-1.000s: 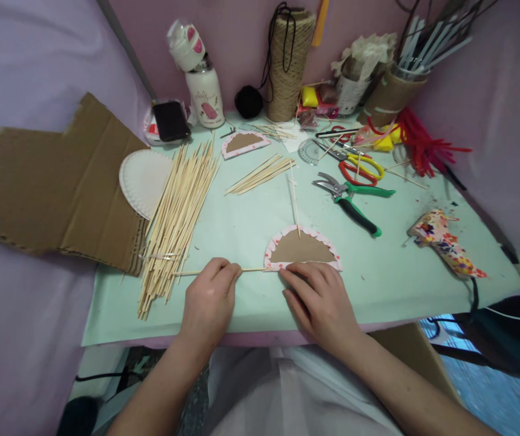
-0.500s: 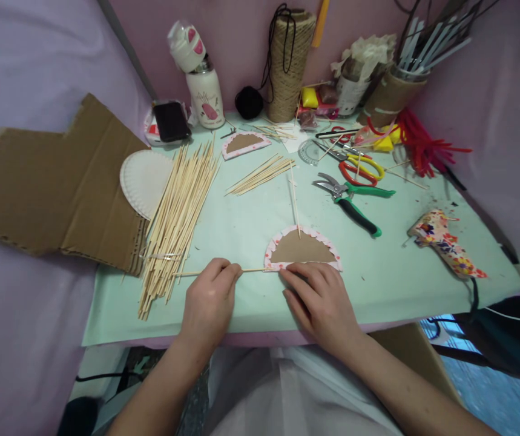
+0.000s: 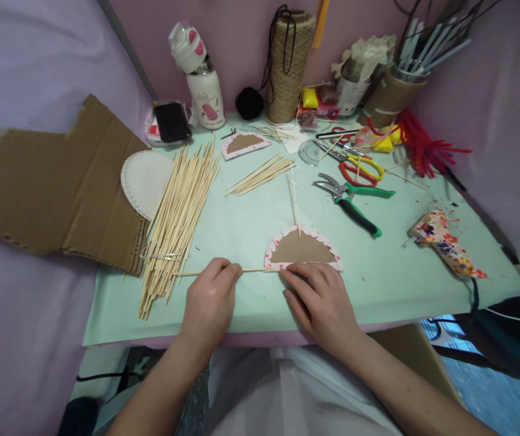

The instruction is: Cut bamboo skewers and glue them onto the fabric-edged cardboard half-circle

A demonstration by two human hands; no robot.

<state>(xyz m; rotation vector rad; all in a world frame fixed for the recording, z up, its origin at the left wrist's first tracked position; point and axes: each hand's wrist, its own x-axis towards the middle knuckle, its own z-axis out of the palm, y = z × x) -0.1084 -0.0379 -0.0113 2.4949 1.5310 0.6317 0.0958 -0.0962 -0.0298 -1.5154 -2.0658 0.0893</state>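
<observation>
A half-round paper plate piece [image 3: 302, 249] with a brown cardboard face and pink rim lies near the table's front edge. One thin bamboo stick [image 3: 253, 270] runs along its straight lower edge toward the left. My left hand [image 3: 209, 301] pinches that stick between thumb and fingers. My right hand [image 3: 319, 300] lies with its fingers pressed on the lower edge of the half plate, over the stick's other end. Another stick [image 3: 295, 198] sticks out upward from the top of the half plate.
A big bundle of bamboo sticks [image 3: 178, 209] lies left, beside a white paper plate [image 3: 140, 178] and brown cardboard [image 3: 55, 181]. Green-handled cutters [image 3: 353, 203], scissors [image 3: 359, 166], a floral glue gun [image 3: 444, 242], a twine spool [image 3: 287, 60], a bottle [image 3: 205, 91] and a phone [image 3: 171, 120] stand farther back.
</observation>
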